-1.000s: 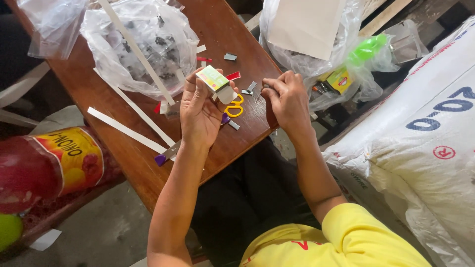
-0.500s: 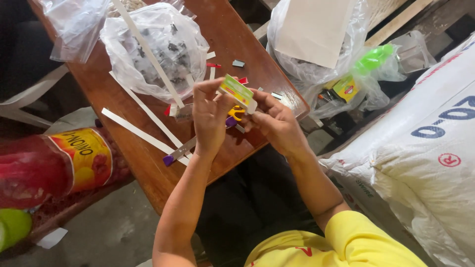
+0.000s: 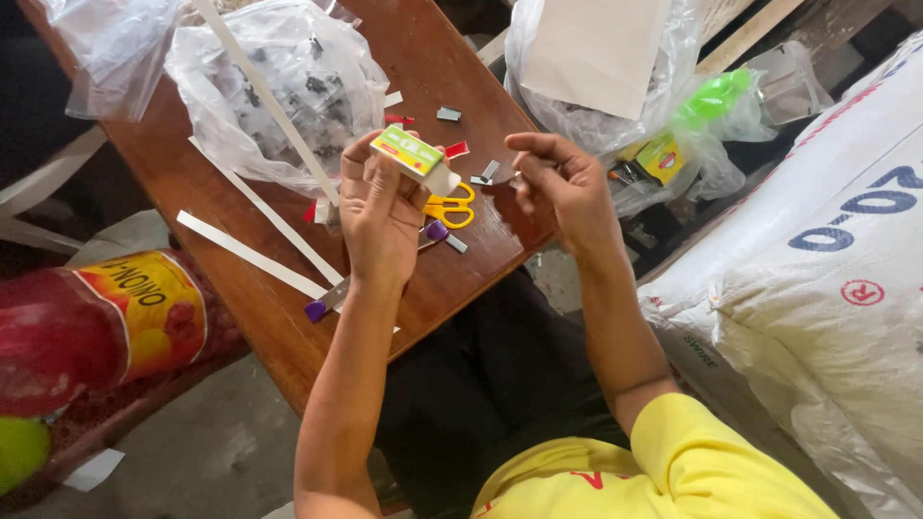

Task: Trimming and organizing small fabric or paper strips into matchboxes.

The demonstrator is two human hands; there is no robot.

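My left hand (image 3: pixel 380 207) holds a small green and yellow cardboard box (image 3: pixel 411 154) above a brown wooden table (image 3: pixel 437 67); the box's white inner tray sticks out at its right end. My right hand (image 3: pixel 562 183) hovers just right of the box, thumb and fingers pinched on a small metal piece (image 3: pixel 519 177). Below the hands lie yellow-handled scissors (image 3: pixel 452 208), a purple-capped tool (image 3: pixel 433 233) and small grey metal pieces (image 3: pixel 485 173).
A clear plastic bag (image 3: pixel 279 86) of dark small parts lies on the table with long white strips (image 3: pixel 245 252). More plastic bags and a white card (image 3: pixel 596 48) stand at the back right. A large white woven sack (image 3: pixel 817 269) fills the right side. A red printed bag (image 3: pixel 96 322) sits left.
My right hand came up to the box half a second ago, then drew back to the right with a small metal piece pinched. The left hand kept hold of the box.
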